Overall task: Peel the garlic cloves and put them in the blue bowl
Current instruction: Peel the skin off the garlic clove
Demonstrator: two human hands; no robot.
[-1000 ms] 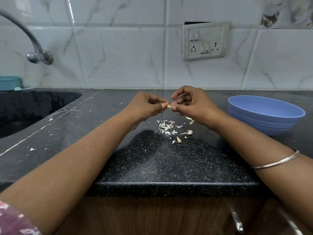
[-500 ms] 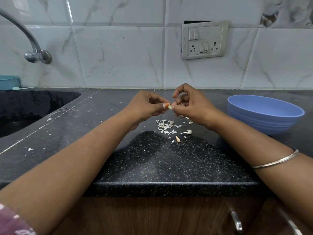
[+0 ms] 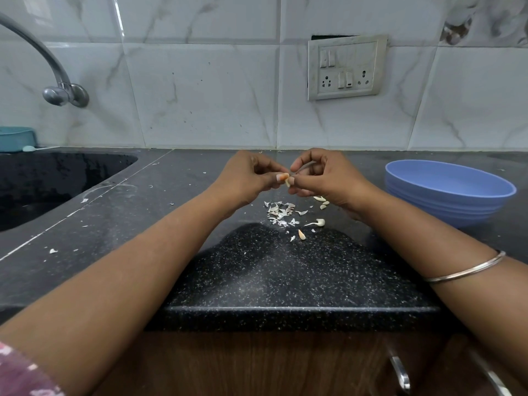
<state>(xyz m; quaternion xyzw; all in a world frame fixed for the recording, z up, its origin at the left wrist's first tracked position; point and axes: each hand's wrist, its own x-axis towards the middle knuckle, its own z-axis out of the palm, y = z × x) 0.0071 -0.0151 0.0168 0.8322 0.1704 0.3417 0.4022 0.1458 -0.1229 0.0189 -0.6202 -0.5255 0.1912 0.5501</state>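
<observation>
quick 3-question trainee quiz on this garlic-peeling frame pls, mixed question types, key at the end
1. True or false: the garlic clove is pinched between the left hand and the right hand, above the counter.
2. Where do the peel scraps lie? A) inside the blue bowl B) on the counter below the hands C) in the sink
3. Fill in: the blue bowl stands on the person's ____ side.

Key: 1 true; 2 B; 3 right.
</observation>
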